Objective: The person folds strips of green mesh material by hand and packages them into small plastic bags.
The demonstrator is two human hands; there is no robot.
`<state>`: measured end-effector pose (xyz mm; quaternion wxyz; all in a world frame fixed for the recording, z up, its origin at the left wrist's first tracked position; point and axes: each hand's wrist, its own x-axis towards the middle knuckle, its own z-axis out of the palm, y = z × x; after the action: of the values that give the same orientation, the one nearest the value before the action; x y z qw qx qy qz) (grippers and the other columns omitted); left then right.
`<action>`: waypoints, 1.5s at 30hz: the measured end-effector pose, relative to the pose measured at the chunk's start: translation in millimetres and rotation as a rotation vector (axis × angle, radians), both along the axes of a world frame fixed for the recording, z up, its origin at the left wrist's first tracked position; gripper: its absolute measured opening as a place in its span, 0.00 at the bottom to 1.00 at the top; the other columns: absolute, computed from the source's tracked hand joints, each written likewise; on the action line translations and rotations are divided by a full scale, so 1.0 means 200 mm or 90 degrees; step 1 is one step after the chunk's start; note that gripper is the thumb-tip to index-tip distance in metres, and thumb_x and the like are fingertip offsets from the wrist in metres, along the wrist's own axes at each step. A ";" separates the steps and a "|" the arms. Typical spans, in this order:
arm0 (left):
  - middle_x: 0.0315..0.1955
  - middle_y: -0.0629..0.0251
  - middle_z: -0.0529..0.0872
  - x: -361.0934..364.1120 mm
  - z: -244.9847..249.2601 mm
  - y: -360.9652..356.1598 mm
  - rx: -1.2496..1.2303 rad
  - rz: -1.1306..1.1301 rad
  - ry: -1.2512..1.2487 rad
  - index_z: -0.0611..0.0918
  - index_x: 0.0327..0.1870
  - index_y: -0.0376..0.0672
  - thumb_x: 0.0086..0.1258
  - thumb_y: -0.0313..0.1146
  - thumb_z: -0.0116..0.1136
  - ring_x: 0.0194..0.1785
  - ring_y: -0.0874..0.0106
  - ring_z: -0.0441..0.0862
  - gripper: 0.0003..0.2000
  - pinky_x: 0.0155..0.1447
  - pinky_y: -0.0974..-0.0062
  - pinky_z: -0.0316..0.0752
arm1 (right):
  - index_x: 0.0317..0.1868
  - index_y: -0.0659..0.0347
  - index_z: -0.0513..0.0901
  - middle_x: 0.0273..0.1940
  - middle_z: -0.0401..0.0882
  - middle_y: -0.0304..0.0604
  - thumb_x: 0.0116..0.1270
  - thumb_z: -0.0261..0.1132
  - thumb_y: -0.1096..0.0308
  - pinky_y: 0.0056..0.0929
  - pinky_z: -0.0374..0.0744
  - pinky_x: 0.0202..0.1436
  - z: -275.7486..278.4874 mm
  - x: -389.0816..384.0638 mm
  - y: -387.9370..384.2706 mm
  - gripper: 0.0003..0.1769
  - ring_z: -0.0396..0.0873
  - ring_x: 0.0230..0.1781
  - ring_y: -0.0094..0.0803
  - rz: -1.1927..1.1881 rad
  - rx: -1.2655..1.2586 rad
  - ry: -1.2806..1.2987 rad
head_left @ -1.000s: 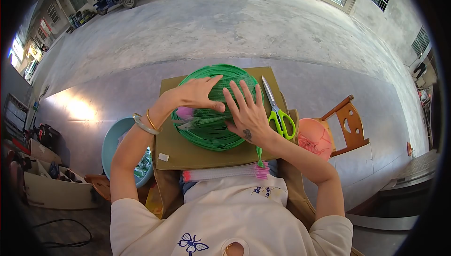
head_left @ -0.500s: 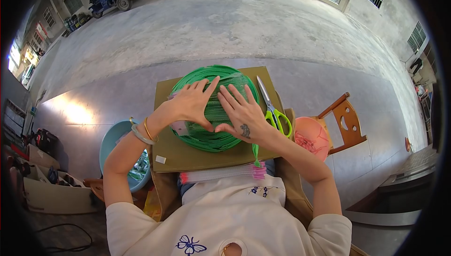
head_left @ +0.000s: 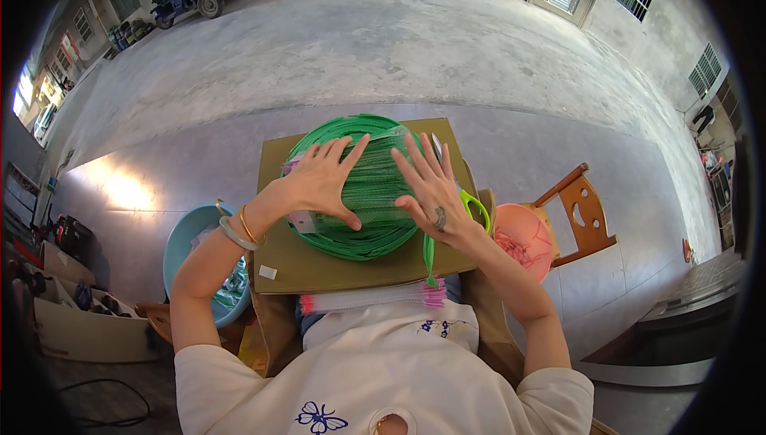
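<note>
A big round green coil of strips [head_left: 373,183] lies on a brown cardboard sheet [head_left: 315,263] across my lap. My left hand [head_left: 322,179] rests flat on the coil's left side, fingers spread, with bracelets on the wrist. My right hand [head_left: 428,187] presses on the coil's right side, fingers also spread, a small tattoo on its back. Neither hand closes around anything. A green strip [head_left: 429,258] hangs from the coil's near edge. Green-handled scissors [head_left: 471,203] lie on the cardboard just right of my right hand, partly hidden by it.
A bundle of white strips with pink ends [head_left: 371,296] sits under the cardboard's near edge. A blue basin [head_left: 185,243] stands at my left, a pink basin [head_left: 523,239] and a wooden chair [head_left: 582,211] at my right. Boxes [head_left: 76,315] sit far left. Bare concrete floor lies ahead.
Both hands slid apart over the coil: the left stayed on the left side, the right moved to the right edge and now covers part of the scissors.
</note>
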<state>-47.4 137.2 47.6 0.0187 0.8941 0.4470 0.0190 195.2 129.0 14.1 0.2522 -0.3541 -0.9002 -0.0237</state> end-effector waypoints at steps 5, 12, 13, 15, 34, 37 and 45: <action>0.64 0.40 0.59 -0.04 0.00 0.03 -0.093 -0.007 -0.107 0.42 0.73 0.42 0.33 0.65 0.71 0.67 0.45 0.58 0.68 0.69 0.50 0.54 | 0.65 0.70 0.64 0.70 0.53 0.54 0.59 0.50 0.33 0.61 0.47 0.69 0.12 -0.21 -0.07 0.48 0.49 0.72 0.53 0.062 0.031 -0.043; 0.63 0.42 0.62 -0.02 -0.01 -0.01 -0.021 0.006 -0.063 0.42 0.72 0.39 0.33 0.61 0.74 0.66 0.42 0.59 0.68 0.67 0.47 0.55 | 0.68 0.69 0.57 0.69 0.51 0.61 0.39 0.68 0.32 0.63 0.47 0.69 0.08 -0.23 -0.08 0.63 0.48 0.72 0.54 0.007 0.040 -0.070; 0.62 0.42 0.62 -0.02 -0.01 -0.01 -0.010 0.007 -0.052 0.43 0.72 0.37 0.33 0.60 0.74 0.65 0.42 0.60 0.67 0.67 0.47 0.55 | 0.69 0.69 0.55 0.70 0.50 0.61 0.36 0.71 0.34 0.64 0.47 0.69 0.08 -0.22 -0.07 0.66 0.47 0.72 0.54 -0.026 0.047 -0.130; 0.62 0.43 0.63 -0.01 0.00 -0.01 -0.007 0.019 -0.017 0.45 0.71 0.34 0.33 0.60 0.73 0.65 0.42 0.60 0.66 0.67 0.49 0.56 | 0.70 0.67 0.52 0.70 0.48 0.61 0.31 0.75 0.36 0.66 0.46 0.69 0.11 -0.22 -0.03 0.70 0.45 0.73 0.55 -0.052 0.045 -0.202; 0.42 0.43 0.75 -0.03 0.02 0.04 -0.092 0.070 0.020 0.41 0.73 0.43 0.32 0.53 0.76 0.48 0.50 0.75 0.67 0.54 0.62 0.70 | 0.63 0.64 0.60 0.48 0.72 0.52 0.27 0.79 0.46 0.47 0.73 0.49 0.16 -0.24 0.34 0.62 0.72 0.53 0.47 0.060 -0.194 -0.339; 0.40 0.45 0.76 -0.03 0.00 0.03 -0.053 0.077 0.016 0.42 0.73 0.44 0.35 0.52 0.76 0.45 0.52 0.76 0.65 0.52 0.62 0.71 | 0.58 0.64 0.64 0.45 0.74 0.51 0.28 0.79 0.48 0.45 0.74 0.48 0.16 -0.25 0.33 0.55 0.74 0.49 0.47 0.040 -0.173 -0.335; 0.38 0.49 0.78 -0.05 -0.03 0.06 -0.030 0.059 -0.025 0.47 0.73 0.45 0.40 0.47 0.72 0.43 0.54 0.79 0.58 0.46 0.61 0.75 | 0.49 0.63 0.69 0.37 0.76 0.49 0.32 0.76 0.55 0.44 0.74 0.44 0.15 -0.26 0.28 0.42 0.78 0.42 0.47 0.008 -0.137 -0.301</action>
<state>-58.3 149.1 41.1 0.0472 0.8714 0.4876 0.0268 143.3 185.3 43.3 -0.0043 -0.3577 -0.9338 -0.0081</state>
